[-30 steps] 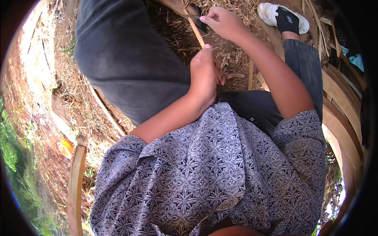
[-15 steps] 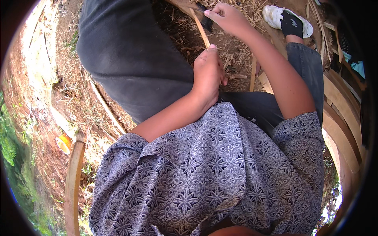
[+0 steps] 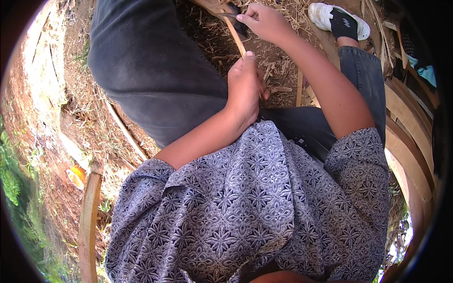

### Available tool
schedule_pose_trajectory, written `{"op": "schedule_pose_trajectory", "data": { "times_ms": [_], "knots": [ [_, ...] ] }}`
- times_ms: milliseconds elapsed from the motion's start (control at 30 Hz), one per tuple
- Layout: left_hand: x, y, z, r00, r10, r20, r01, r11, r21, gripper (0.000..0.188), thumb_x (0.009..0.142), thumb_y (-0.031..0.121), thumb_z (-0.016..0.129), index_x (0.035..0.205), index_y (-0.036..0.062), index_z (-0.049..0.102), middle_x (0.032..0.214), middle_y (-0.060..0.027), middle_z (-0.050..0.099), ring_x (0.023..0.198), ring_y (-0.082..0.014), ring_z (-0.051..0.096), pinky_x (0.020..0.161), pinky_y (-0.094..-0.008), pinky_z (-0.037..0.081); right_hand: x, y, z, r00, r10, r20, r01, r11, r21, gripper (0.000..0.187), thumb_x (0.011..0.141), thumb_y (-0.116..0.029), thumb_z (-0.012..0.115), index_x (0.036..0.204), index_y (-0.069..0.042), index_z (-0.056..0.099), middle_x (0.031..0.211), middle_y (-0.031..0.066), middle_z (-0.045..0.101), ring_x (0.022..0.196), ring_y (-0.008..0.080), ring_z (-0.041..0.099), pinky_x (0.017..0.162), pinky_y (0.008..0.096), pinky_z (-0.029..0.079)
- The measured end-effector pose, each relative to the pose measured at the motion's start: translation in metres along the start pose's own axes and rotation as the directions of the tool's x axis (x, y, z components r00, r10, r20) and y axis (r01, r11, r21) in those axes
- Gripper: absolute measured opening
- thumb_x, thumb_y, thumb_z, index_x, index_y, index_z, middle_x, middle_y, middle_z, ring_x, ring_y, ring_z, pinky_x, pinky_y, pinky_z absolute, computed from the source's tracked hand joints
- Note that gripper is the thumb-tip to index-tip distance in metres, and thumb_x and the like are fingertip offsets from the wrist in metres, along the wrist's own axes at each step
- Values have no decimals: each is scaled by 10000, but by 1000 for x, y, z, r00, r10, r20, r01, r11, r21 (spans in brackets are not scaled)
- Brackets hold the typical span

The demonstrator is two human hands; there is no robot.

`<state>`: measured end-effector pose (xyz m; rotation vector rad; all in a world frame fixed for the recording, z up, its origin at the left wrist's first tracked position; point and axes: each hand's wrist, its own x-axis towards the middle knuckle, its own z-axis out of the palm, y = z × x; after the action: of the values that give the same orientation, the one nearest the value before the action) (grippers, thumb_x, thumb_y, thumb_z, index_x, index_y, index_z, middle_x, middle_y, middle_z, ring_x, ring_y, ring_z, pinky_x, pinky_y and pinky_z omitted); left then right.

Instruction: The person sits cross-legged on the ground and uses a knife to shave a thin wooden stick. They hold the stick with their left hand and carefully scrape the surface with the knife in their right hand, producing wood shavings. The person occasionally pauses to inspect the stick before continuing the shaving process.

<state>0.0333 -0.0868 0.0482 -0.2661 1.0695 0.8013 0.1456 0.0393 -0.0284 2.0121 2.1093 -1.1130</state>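
Partly hidden, a wooden strip (image 3: 234, 35) sits clamped in the left hand (image 3: 243, 85); toward twelve o'clock, the right hand (image 3: 268, 24) pinches an indistinct dark tool (image 3: 229, 15); boards (image 3: 408, 112) crowd three o'clock.

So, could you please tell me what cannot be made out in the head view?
Head view:
Near end of the wooden strip: hidden in the left hand.
Held end of the thin dark tool: covered by the right hand.
Wood piece: cut off by the upper edge.
Orange thing: too small.
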Motion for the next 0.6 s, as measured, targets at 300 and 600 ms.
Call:
{"op": "schedule_pose_trajectory", "data": {
  "times_ms": [300, 600],
  "knots": [
    [-2, 0, 4, 1000, -6, -7, 6, 1000, 5, 326, 1093, 347, 439, 840, 142, 423, 555, 18, 344, 447, -112, 321, 479, -302, 354, 21, 15, 8, 996, 79, 36, -81, 996, 46, 311, 886, -363, 748, 849, -58, 698, 771, 139, 705, 717, 283, 687, 673, 419, 526],
    [4, -3, -1, 1000, 3, -11, -3, 1000, -5, 304, 1084, 334, 476, 846, 151, 430, 582, 34, 350, 464, -99, 334, 489, -299, 361, 2, 37, -14, 981, -57, 185, 77, 992, -100, 449, 936, -530, 694, 973, -83, 710, 749, 50, 645, 667, 155, 611, 636, 346, 486]
  ]
}}
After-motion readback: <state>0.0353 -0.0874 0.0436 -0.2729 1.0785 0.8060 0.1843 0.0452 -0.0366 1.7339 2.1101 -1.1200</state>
